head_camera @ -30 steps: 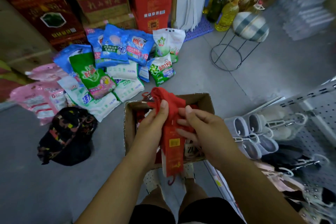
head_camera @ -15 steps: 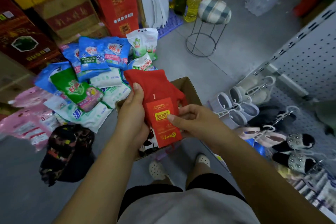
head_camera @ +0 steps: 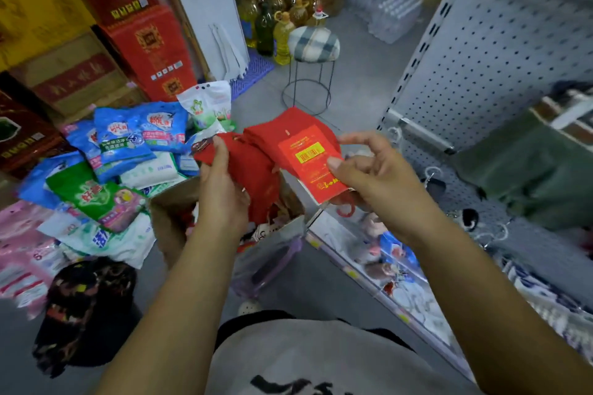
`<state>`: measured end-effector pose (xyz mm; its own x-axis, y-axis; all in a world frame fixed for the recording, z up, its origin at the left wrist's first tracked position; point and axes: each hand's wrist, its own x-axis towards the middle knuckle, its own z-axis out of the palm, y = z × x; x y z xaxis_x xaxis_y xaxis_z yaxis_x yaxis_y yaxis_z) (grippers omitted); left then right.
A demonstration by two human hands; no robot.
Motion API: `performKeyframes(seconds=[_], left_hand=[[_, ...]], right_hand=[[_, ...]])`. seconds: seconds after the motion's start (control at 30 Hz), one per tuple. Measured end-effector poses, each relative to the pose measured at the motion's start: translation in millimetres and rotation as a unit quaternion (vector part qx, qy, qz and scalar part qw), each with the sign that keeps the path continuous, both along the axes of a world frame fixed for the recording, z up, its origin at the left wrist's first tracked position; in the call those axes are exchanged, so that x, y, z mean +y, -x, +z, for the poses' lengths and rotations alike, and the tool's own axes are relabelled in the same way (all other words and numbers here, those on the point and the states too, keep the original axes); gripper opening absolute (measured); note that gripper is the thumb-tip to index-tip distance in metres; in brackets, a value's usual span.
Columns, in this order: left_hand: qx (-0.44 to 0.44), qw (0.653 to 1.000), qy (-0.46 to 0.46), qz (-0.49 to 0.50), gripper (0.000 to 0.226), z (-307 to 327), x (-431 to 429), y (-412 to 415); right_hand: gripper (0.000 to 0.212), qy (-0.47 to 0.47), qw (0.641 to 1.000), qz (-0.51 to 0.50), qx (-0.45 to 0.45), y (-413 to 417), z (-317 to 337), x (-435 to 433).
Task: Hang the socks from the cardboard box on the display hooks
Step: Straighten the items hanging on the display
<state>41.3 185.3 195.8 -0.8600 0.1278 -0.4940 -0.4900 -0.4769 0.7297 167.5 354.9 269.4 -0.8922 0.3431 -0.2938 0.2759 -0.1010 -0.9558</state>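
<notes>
Above the brown cardboard box [head_camera: 167,218], your left hand [head_camera: 221,199] grips red fabric socks [head_camera: 256,176]; your right hand [head_camera: 382,179] pinches a red-labelled pair [head_camera: 276,135].

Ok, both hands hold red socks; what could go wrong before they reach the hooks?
The right hand only pinches the labelled pair by its card, so it may slip. The left hand grips a loose red bundle above the cardboard box; a pair could fall beside it, onto the detergent bags.

Yellow barcode label [head_camera: 309,152] on red sock card [head_camera: 316,175]: digits illegible. Chinese print on detergent bags [head_camera: 125,141] and red cartons [head_camera: 149,51]: blurred, unreadable. Digit "6" on pink pack [head_camera: 29,253].
</notes>
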Motion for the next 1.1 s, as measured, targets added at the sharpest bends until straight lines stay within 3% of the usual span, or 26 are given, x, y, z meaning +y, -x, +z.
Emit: performKeyframes(seconds=[0.13, 0.23, 0.37, 0.6, 0.7, 0.8, 0.9, 1.0, 1.1], left_hand=[[0.071, 0.995, 0.070, -0.005, 0.030, 9.7, 60.7, -48.1], [0.131, 0.986, 0.072, -0.077, 0.009, 21.7, 106.3, -87.1], [0.188, 0.972, 0.061, -0.126, 0.020, 34.2, 157.5, -134.6], [0.228, 0.941, 0.031, -0.246, 0.030, 59.6, 211.0, -187.3], [0.255, 0.926, 0.025, -0.277, 0.031, 71.5, 227.8, -195.7], [0.274, 0.913, 0.009, -0.301, 0.036, 85.2, 241.1, -199.9], [0.290, 0.899, -0.008, -0.328, 0.037, 96.8, 250.5, -204.6], [0.286, 0.896, -0.037, -0.339, 0.032, 104.9, 263.1, -212.1], [0.242, 0.909, -0.088, -0.329, 0.042, 113.8, 272.8, -217.3]], right_hand=[[0.023, -0.031, 0.998, -0.050, 0.033, -57.2, 18.8, 62.0], [0.042, 0.000, 0.998, -0.042, 0.036, -99.2, 29.1, 104.4], [0.039, -0.035, 0.998, -0.017, 0.050, -150.3, 47.5, 150.5], [0.003, -0.170, 0.968, -0.172, 0.061, -218.9, 57.0, 204.0], [0.018, -0.205, 0.958, -0.196, 0.049, -237.5, 56.8, 224.0], [0.018, -0.112, 0.976, -0.179, 0.053, -249.3, 60.5, 236.8], [0.042, 0.034, 0.986, -0.133, 0.094, -251.7, 58.5, 242.3], [0.046, 0.059, 0.988, -0.097, 0.105, -245.4, 55.6, 238.0], [0.034, 0.030, 0.989, -0.092, 0.112, -239.1, 53.1, 239.4]])
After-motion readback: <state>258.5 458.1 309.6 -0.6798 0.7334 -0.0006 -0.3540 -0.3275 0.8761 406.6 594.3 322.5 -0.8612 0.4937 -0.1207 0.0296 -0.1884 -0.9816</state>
